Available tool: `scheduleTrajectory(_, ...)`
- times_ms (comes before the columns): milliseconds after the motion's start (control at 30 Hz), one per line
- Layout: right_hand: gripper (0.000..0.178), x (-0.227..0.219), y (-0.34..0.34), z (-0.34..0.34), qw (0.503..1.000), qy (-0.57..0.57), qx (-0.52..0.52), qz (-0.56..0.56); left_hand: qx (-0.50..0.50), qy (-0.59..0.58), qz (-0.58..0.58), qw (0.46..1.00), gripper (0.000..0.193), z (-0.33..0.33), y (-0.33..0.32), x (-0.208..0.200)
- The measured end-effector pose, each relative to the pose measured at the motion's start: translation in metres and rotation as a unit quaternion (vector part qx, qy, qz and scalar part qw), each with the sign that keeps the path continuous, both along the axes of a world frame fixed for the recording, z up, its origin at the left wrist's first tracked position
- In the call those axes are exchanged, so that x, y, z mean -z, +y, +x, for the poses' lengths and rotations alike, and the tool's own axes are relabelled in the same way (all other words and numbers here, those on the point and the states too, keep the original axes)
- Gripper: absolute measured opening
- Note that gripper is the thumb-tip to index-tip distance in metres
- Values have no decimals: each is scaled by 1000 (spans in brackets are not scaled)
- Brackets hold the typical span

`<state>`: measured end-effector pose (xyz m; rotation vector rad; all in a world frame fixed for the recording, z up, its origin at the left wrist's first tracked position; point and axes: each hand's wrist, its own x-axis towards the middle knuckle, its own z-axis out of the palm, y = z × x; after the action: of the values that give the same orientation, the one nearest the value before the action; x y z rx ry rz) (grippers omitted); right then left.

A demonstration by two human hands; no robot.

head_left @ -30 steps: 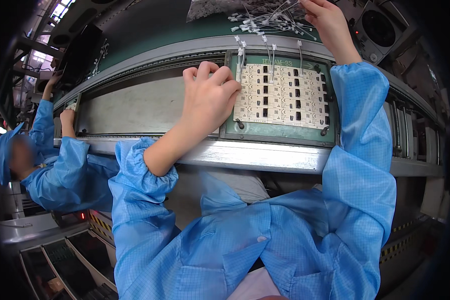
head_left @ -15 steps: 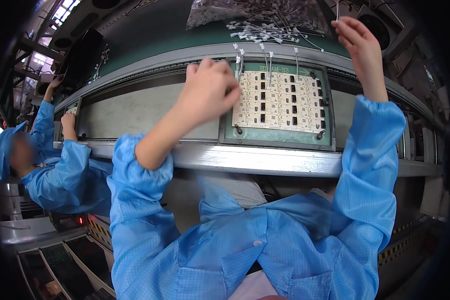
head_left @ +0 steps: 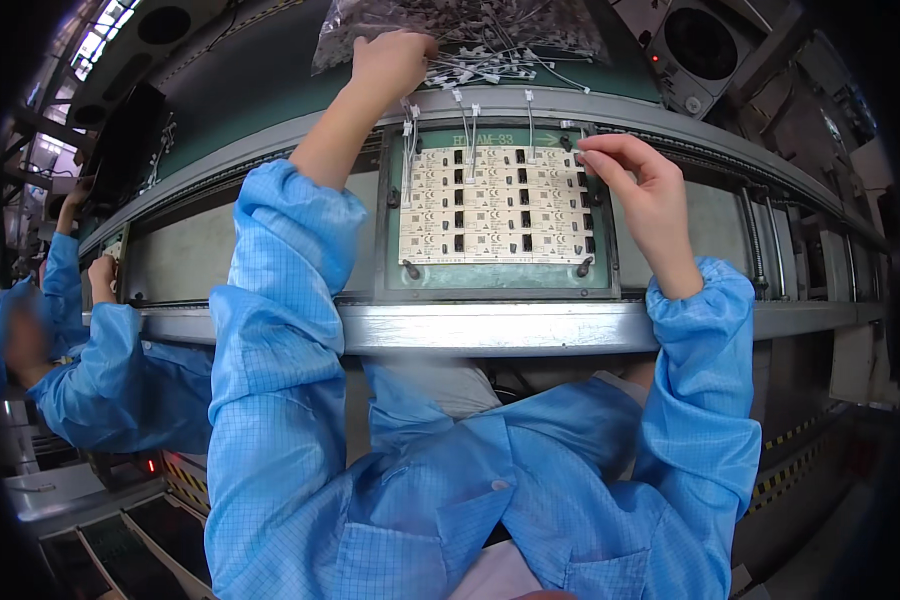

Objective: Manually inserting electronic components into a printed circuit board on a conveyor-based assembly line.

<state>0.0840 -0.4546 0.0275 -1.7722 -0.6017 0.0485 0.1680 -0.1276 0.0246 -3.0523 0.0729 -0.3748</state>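
Right hand (head_left: 648, 198): green fixture's (head_left: 500, 281) upper-right corner, fingertips nearly together, contents unclear | left hand (head_left: 392, 68): at white cable pile (head_left: 485, 68), grip can't tell | circuit boards (head_left: 495, 215): mid-fixture | risk: left hand could snag upper-edge leads (head_left: 529, 98), pulling them loose

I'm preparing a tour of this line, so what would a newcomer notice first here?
Probably the pale boards in their green tray at the centre, with the right hand at their upper right corner. Beyond them lies a tangle of white cables, with the left hand at its left end. At the far left, another person in blue also stands out.
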Motion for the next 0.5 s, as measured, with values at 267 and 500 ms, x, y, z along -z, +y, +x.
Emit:
scheduleTrajectory(267, 14, -1, 6, 3, 973, -219, 48, -53, 4, -55, -76, 996, 19, -1, 11, 9)
scheduleTrajectory(500, 7, 26, 24, 5, 932, -287, -23, -218, 77, -135, -388, 908, 14, -26, 6, -16)
